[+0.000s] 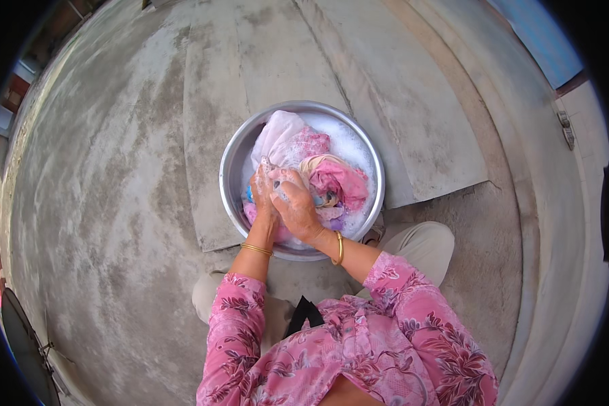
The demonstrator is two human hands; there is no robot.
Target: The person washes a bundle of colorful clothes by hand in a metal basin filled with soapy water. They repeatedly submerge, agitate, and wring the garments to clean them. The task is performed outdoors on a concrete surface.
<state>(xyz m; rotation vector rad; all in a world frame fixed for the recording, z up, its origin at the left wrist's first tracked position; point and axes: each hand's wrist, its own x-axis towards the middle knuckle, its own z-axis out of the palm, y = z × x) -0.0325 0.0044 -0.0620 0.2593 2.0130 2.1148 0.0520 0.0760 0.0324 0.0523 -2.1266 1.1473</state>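
Observation:
A round metal basin (225, 177) stands on the concrete floor before me, with soapy water and wet clothes in it. My left hand (264, 189) and my right hand (295, 205) meet over its left middle, both wet with suds. Pale pink cloth (279, 133) lies just beyond them and seems to reach up to my fingers; whether they grip it is hidden. To the right of my right hand is a bunched pink cloth (339, 182) with a cream edge. White foam (337, 133) covers the water at the far right. Purple cloth (337, 224) shows near the front rim.
Concrete slabs (284, 61) with raised edges surround the basin, and a slab corner juts out at the right. My bent knees are on both sides of the near rim. A pair of footwear (566, 129) lies far right. A dark round dish (24, 345) stands at the lower left.

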